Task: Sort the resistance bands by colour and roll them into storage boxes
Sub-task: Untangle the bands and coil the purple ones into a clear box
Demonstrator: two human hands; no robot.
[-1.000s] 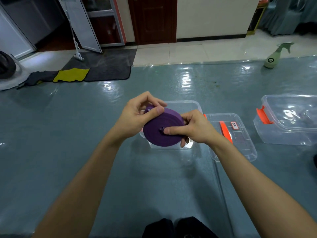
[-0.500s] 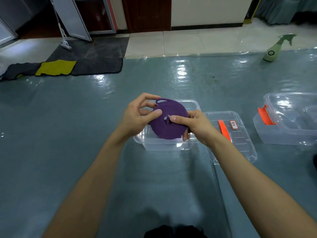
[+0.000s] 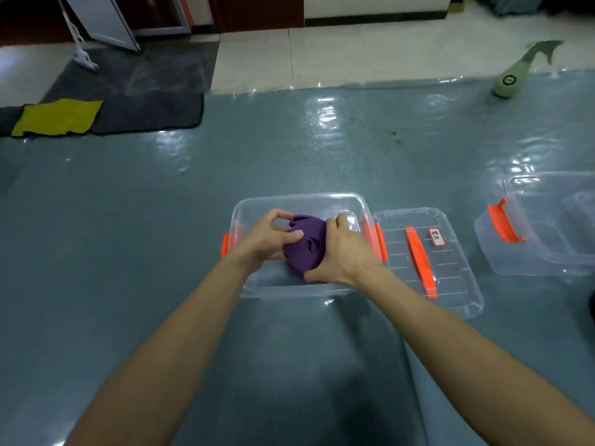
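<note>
Hands grasp the rolled purple band [image 3: 305, 249] inside the clear storage box [image 3: 299, 201]: left hand [image 3: 267, 239] and right hand [image 3: 346, 252] on opposite sides.

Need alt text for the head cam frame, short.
Two bare hands, left hand and right hand, hold a rolled purple resistance band inside an open clear plastic storage box with orange latches on a blue-grey floor mat. Its clear lid with an orange handle lies to the right, beside a second clear box.

Both arms extended, left hand [image 3: 269, 239] and right hand [image 3: 344, 252] gripping, fingers curled
</note>
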